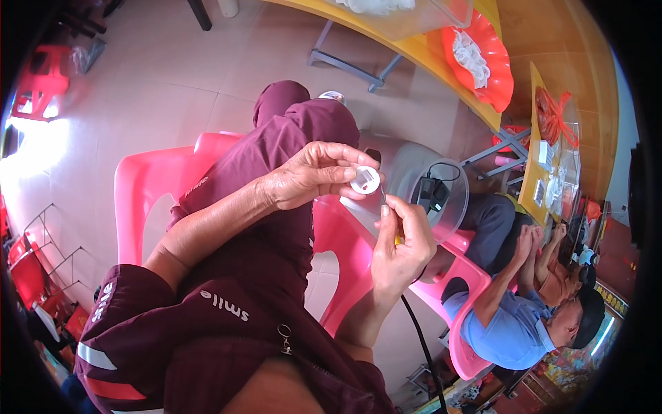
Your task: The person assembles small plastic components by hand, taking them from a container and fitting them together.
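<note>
Between the thumb and fingers of my left hand (321,172) is a small round white disc (365,180) with a rectangular recess and a small reddish spot on its face. My right hand (407,241) is closed around a slim tool with a thin metal tip (383,196). A bit of yellow shows at its grip, and the rest is hidden by my fingers. The tip points up beside the disc's right edge; whether it touches, I cannot tell. Both hands are raised in front of my dark red trousers (276,131). A black cable (422,345) runs down from near my right wrist.
Past my hands, a translucent plastic tub (403,162) holds black adapters (431,192). A yellow table (414,38) carries a red wavy-rimmed dish (498,65) of white pieces. Pink plastic chairs (141,179) stand around. To the right, a person in blue (507,331) sits working, another beyond.
</note>
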A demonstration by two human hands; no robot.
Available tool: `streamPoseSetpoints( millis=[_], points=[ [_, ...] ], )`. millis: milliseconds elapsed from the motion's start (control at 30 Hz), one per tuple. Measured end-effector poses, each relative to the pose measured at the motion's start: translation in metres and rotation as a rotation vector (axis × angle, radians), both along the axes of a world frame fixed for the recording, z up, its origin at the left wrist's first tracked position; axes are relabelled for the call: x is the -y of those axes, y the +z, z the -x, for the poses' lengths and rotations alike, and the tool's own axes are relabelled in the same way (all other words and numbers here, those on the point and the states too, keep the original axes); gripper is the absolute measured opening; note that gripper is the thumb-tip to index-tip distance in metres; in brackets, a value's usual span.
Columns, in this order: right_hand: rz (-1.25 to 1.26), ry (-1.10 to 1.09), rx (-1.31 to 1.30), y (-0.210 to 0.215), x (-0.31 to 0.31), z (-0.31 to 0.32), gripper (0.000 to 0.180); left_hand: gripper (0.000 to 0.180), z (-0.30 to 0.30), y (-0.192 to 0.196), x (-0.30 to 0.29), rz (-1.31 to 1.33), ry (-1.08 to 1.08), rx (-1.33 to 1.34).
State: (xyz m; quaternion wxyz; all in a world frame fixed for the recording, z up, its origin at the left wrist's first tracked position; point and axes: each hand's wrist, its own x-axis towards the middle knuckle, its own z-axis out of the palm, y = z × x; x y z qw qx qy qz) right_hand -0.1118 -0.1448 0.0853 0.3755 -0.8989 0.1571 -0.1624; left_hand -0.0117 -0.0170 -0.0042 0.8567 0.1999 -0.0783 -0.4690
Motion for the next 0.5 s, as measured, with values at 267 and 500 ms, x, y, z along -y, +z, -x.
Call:
streamPoseSetpoints(
  millis=[267,500],
  points=[
    [0.091,-0.007,0.013,-0.0008,-0.0081,0.0000,0.020,0.028,0.0020,-0.0020,0.0014,0.000,-0.019,-0.034],
    [0.121,-0.026,-0.052,-0.0027,-0.0079,0.0000,0.021,0.027,0.0058,-0.0016,0.0031,-0.085,0.010,0.063]
  ],
)
